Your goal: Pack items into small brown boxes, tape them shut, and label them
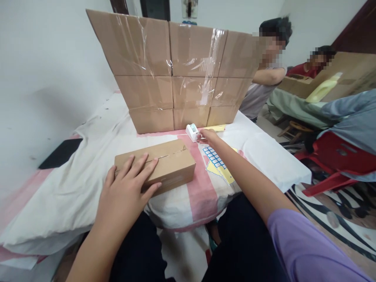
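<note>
We see a plain white wall [44, 51] on the left, a soft grey shadow [55, 98] spread over it. Another pale wall [305, 19] stands at the back right, with dark brown wood [357, 25] in the upper corner. At the back we make out a dark upright panel [155, 8]. Before us, a white and pink cloth [264, 152] covers a table. To our right are a table with a green cloth [286, 102], a low wooden stool [295, 129] and a red chair [337, 156] on a floor [314, 207] patterned with black and white curves. The light is even.
</note>
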